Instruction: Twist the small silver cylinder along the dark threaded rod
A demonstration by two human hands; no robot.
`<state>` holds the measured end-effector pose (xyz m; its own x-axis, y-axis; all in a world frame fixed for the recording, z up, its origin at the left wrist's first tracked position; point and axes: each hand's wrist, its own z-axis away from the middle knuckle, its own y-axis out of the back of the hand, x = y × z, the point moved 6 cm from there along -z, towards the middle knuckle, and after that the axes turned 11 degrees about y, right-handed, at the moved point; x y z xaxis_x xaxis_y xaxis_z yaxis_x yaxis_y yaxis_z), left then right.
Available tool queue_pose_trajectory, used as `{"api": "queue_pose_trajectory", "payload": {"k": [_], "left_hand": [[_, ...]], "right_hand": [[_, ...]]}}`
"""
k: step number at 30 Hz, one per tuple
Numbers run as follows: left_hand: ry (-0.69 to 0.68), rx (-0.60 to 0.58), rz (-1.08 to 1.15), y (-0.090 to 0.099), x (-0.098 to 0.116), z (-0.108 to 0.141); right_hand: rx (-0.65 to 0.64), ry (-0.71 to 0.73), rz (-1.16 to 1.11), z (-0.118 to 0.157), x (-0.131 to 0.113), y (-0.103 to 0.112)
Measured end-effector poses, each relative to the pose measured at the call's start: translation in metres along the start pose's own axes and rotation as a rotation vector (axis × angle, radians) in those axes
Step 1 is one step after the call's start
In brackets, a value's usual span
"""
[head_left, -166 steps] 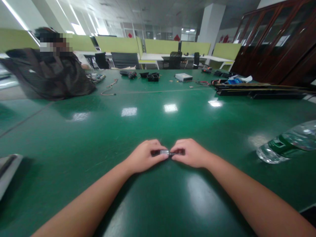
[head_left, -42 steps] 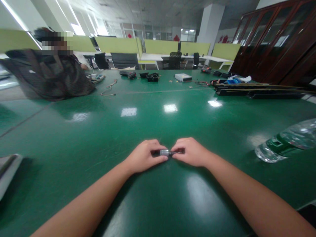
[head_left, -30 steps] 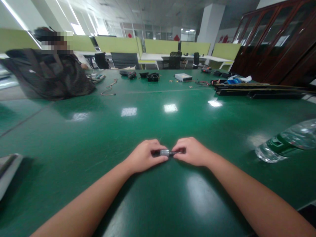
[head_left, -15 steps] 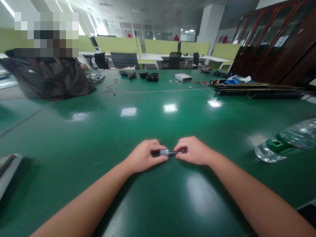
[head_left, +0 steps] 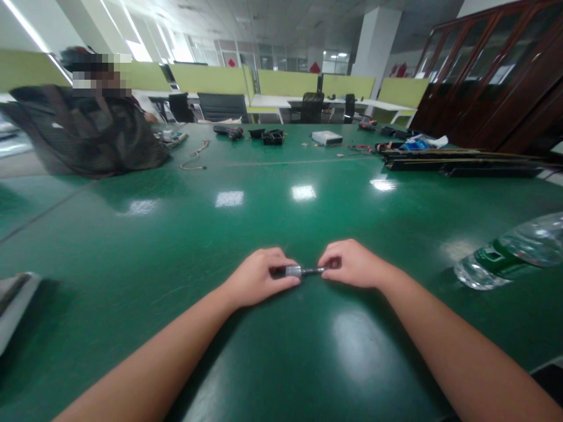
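Note:
Just above the green table (head_left: 264, 223), a small screwdriver-like tool (head_left: 293, 271) lies level between my two hands. It has a dark handle end, a silver-grey collar and a thin dark shaft. My left hand (head_left: 259, 276) is closed round the handle end, thumb on the near side and fingers on the far side, hiding part of it. The thumb and fingertips of my right hand (head_left: 352, 264) pinch the far end of the shaft, and that tip is hidden. A stretch of shaft shows bare between the hands.
A clear plastic bottle (head_left: 505, 255) lies on its side at right. A big dark bag (head_left: 101, 135) stands back left, with a person behind it. Along the far side are a white box (head_left: 326, 138), black parts (head_left: 271, 137) and dark strips (head_left: 461, 161). A tray-like edge (head_left: 20, 310) shows at left.
My right hand has slid a little to the right along the shaft, so more of it shows. My left hand stays put. The person behind the bag has lowered somewhat.

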<state>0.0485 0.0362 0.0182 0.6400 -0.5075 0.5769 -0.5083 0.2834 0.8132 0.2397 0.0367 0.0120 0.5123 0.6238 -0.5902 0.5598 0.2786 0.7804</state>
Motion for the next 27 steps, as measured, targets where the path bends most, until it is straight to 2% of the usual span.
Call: {"api": "queue_pose_trajectory", "payload": {"k": [9,13,21,27], "left_hand": [[0.011,-0.002,0.003,0.0,0.0,0.001],[0.01,-0.01,0.004,0.0,0.001,0.0],[0.011,0.0,-0.007,0.0,0.0,0.0],[0.0,0.0,0.019,0.001,0.0,0.0]], "right_hand": [[-0.039,-0.096,0.071,0.01,0.012,0.016],[-0.039,-0.077,0.037,0.011,0.012,0.017],[0.047,0.012,-0.042,-0.003,-0.006,-0.009],[0.092,0.097,-0.022,-0.016,-0.018,-0.024]]}}
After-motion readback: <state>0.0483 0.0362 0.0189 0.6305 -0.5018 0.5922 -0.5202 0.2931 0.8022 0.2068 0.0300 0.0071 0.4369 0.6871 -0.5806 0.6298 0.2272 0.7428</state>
